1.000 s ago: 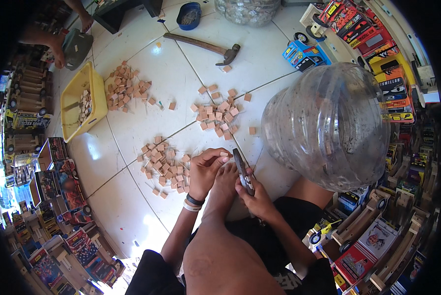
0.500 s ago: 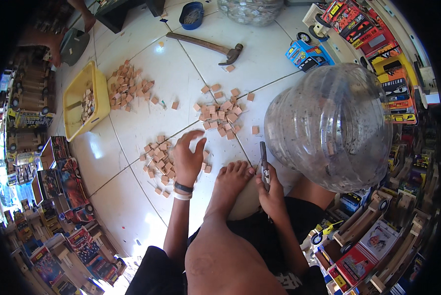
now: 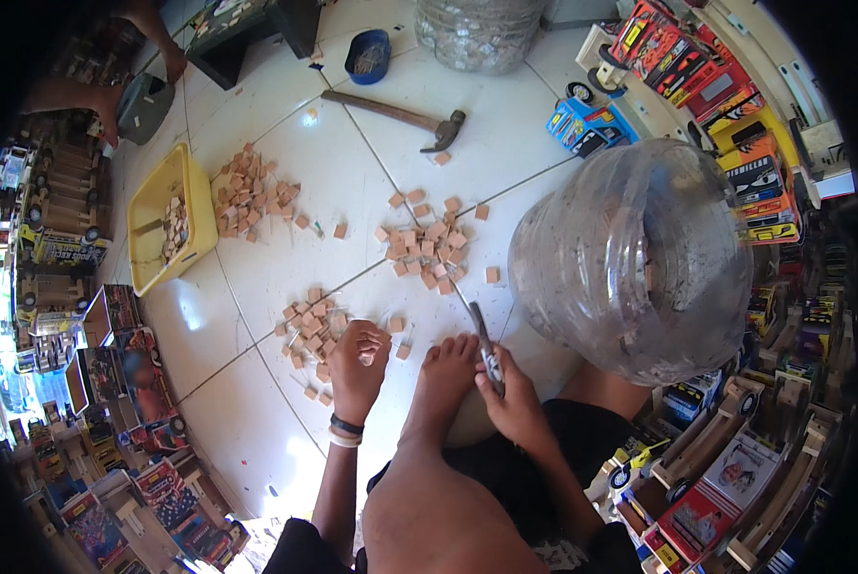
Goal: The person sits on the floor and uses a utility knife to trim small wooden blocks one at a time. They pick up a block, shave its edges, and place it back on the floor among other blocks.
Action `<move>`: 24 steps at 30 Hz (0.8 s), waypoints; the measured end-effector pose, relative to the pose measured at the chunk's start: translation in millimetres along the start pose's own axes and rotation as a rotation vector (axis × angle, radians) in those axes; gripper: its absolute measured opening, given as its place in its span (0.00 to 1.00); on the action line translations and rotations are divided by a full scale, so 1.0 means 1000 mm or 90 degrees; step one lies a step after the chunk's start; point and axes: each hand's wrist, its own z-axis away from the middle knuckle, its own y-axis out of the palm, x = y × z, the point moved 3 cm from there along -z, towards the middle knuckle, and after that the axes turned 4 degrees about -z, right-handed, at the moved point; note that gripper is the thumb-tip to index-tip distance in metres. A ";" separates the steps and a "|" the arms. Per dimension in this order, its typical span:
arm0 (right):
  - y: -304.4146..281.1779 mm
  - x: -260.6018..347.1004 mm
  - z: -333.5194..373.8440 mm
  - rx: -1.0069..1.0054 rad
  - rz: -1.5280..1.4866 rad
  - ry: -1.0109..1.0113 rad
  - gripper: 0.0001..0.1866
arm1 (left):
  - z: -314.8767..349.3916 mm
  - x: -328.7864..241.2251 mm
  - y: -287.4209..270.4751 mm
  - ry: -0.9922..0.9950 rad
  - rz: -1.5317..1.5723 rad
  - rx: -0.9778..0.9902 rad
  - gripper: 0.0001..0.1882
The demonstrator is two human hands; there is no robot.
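Observation:
My right hand (image 3: 517,400) is closed around a slim hand tool with a dark, narrow tip (image 3: 478,320), which points up and left; I cannot make out its exact kind. My left hand (image 3: 360,368), with a dark band and a white band at the wrist, has its fingers curled toward the palm beside a pile of small square wooden blocks (image 3: 309,320). Whatever those fingers hold, if anything, is hidden. A second pile of blocks (image 3: 427,251) lies beyond my bare foot (image 3: 445,373). Thin pins seem to stick out of some blocks.
A third block pile (image 3: 247,191) lies by a yellow tub (image 3: 209,212). Farther off are a hammer (image 3: 391,113) and a blue dish of nails (image 3: 368,57). A large clear plastic container (image 3: 582,258) stands at right. Toy trucks (image 3: 592,124) line both sides. Another person's hand (image 3: 104,113) shows upper left.
My left hand has drawn back toward me, and its spread fingers have curled in. The tool in my right hand has shifted left and tilted further left. The view has tipped slightly.

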 end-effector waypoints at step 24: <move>0.016 0.029 0.016 0.032 0.005 -0.058 0.30 | -0.008 -0.077 0.033 0.135 0.051 -0.045 0.06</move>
